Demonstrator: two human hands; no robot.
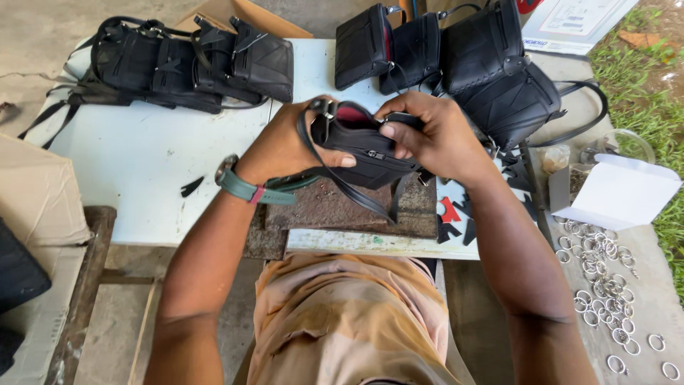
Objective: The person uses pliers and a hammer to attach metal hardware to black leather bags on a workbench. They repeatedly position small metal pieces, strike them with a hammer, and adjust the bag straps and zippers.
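A small black bag with a zip and a red lining is held above the white table. My left hand grips its left side, thumb lying across the front by the zip. My right hand holds the right top corner, thumb pressed on the bag's upper edge. A thin black strap loops down from the bag over a rusty metal plate. A green watch sits on my left wrist.
Black bags lie piled at the table's back left and back right. Black and red offcuts lie right of the plate. Several metal rings spread on the ground beside an open white box. Cardboard stands left.
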